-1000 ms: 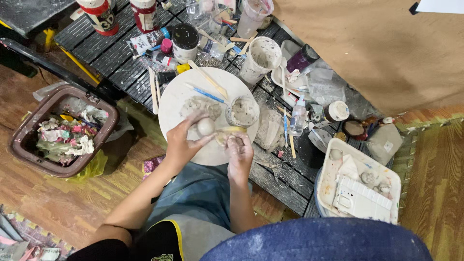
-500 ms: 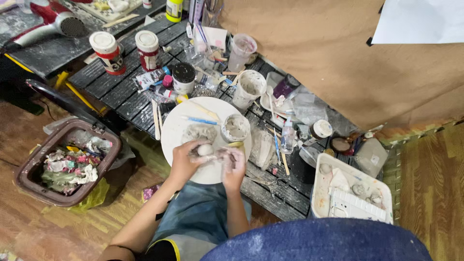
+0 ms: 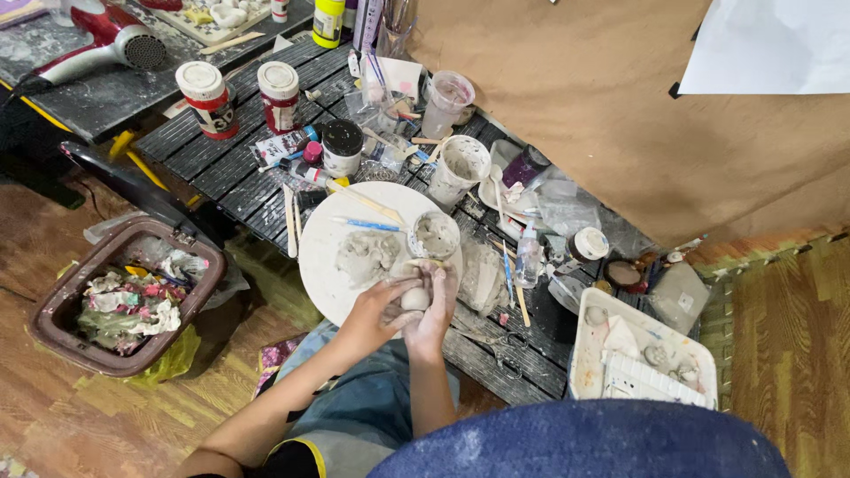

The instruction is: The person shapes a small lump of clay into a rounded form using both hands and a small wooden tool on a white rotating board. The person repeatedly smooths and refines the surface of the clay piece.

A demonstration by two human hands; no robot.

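Both hands' grip hides most of the clay ball [image 3: 414, 298]; hair dryer [image 3: 97, 44] cropped.

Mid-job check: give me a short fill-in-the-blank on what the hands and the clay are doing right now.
1. The left hand and right hand together hold a small ball of ____ .
2. The hands are over the near edge of a round white ____ .
3. On the round board, beside the grey clay lump, stands a small ____ .
4. On the floor at the left stands a brown ____ full of scraps.

Missing words: clay; board; cup; bin

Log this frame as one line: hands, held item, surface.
left hand: cupping clay ball | right hand: on clay ball | surface: round white board | nearby: small clay-smeared cup, clay lump
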